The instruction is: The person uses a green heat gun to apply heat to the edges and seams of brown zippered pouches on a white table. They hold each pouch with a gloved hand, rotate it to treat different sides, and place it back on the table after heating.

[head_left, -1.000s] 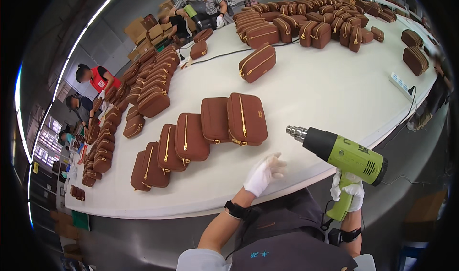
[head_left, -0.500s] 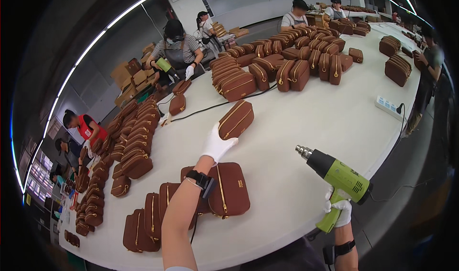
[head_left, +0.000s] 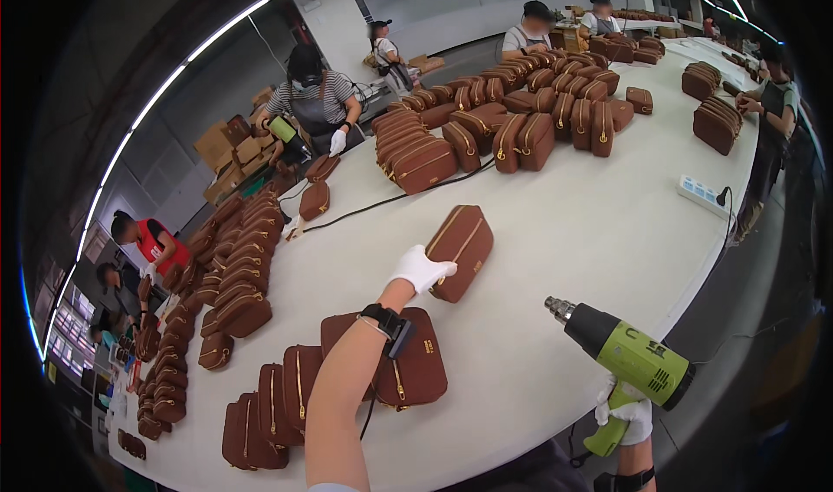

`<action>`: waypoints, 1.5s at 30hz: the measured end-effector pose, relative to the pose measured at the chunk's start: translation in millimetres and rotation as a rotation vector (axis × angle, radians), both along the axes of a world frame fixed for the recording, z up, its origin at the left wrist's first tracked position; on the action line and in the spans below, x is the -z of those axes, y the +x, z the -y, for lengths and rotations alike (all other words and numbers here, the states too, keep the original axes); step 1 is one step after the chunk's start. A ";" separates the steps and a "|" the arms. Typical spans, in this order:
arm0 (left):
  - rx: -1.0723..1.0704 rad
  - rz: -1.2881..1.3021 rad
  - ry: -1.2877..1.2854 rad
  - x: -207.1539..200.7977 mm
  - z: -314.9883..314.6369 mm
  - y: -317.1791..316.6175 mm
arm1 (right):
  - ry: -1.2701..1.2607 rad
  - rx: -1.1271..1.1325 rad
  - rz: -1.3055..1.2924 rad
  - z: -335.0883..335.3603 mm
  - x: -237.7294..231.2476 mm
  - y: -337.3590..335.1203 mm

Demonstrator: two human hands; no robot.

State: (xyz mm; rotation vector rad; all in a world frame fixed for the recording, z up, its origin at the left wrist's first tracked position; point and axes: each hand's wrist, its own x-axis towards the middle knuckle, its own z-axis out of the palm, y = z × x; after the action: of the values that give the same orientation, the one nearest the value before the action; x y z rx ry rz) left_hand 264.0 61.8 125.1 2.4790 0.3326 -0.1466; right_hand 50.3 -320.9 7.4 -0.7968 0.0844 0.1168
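My left hand (head_left: 422, 269), in a white glove, grips the near left side of a brown zippered bag (head_left: 466, 253), tilted over the white table. Its thumb lies along the bag's front; the other fingers are hidden behind it. In my gloved right hand (head_left: 632, 414) is a green and black heat gun (head_left: 638, 353), held by its handle over the table's near right edge. The metal nozzle points up and left, toward the bag but apart from it. Below my left forearm, a larger brown bag (head_left: 416, 362) lies at the end of a row of bags (head_left: 269, 405).
Many brown bags (head_left: 416, 158) crowd the far side of the white table (head_left: 555, 240), with another long row (head_left: 243, 275) at left. A white power strip (head_left: 701, 193) sits at the right edge. A black cable (head_left: 373, 209) crosses the table. Across it, a co-worker (head_left: 317, 106) holds another heat gun.
My left hand has moved right and nearer with the bag, which has turned more upright. The heat gun in my right hand has shifted slightly right and lower.
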 end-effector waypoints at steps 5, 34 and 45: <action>0.288 -0.041 -0.005 -3.9 55.1 -88.6 | -0.020 -0.057 0.069 33.5 -6.3 -35.0; -0.214 0.560 -0.924 173.4 88.4 -217.0 | -0.395 -0.240 0.292 26.4 -55.6 -127.2; -0.183 0.479 -0.955 168.6 83.6 -221.7 | -0.466 -0.265 0.488 10.2 -61.6 -124.0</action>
State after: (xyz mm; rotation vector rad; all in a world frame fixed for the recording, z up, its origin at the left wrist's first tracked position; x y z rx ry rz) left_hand 42.2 -21.8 -43.5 1.4641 0.2059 0.3014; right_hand -73.7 -331.1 69.0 -1.2801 -0.4727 0.1524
